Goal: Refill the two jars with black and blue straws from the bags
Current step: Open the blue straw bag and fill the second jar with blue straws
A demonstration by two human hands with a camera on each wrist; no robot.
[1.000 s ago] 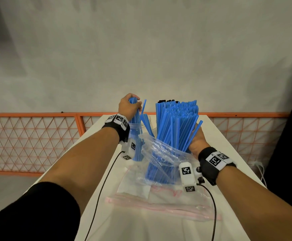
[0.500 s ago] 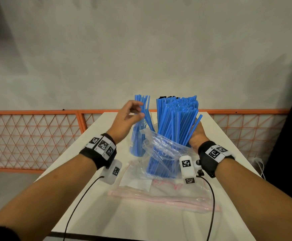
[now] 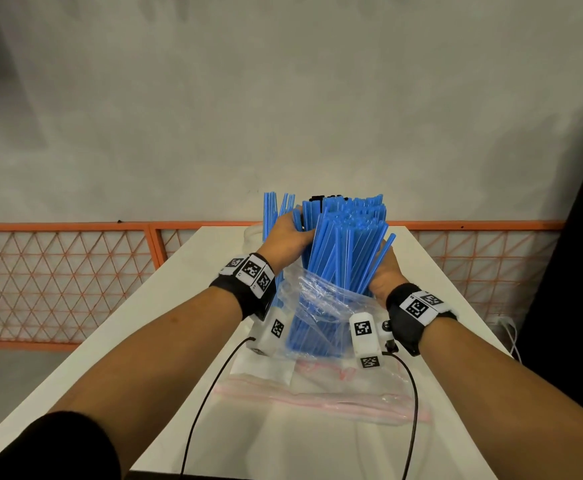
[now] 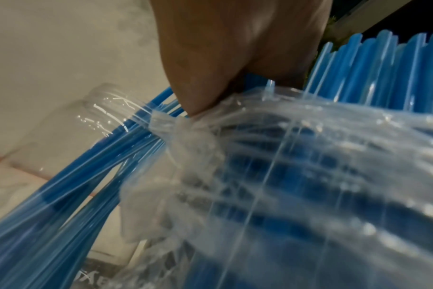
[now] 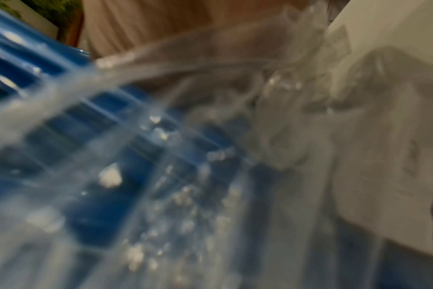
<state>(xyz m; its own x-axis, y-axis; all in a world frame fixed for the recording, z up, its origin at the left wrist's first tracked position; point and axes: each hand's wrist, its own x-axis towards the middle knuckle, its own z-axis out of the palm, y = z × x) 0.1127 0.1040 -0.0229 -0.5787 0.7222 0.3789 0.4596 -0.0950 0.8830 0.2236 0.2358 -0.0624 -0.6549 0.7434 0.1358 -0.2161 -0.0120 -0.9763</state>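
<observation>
A thick bundle of blue straws [image 3: 347, 244] stands upright in a crumpled clear bag [image 3: 318, 303] on the white table [image 3: 179, 306]. My left hand [image 3: 285, 239] curls its fingers into the bundle's left edge and grips some straws; the left wrist view shows blue straws [image 4: 251, 77] caught under the thumb. My right hand [image 3: 383, 270] holds the bundle and bag from the right. Behind the left hand, blue straws [image 3: 271, 209] rise from a clear jar [image 4: 97, 109], mostly hidden in the head view. Black straw tips [image 3: 321, 198] show behind the bundle. The right wrist view is blurred plastic.
An empty clear bag with a pink zip strip [image 3: 318, 398] lies flat in front of the bundle. Two black wrist cables [image 3: 207, 393] trail toward me. An orange mesh fence [image 3: 58, 271] runs behind the table, below a grey wall. A dark panel stands at right.
My left hand let go of the straws in the jar, drew back, then moved right and took hold of the bundle's left edge. The right hand stayed on the bundle.
</observation>
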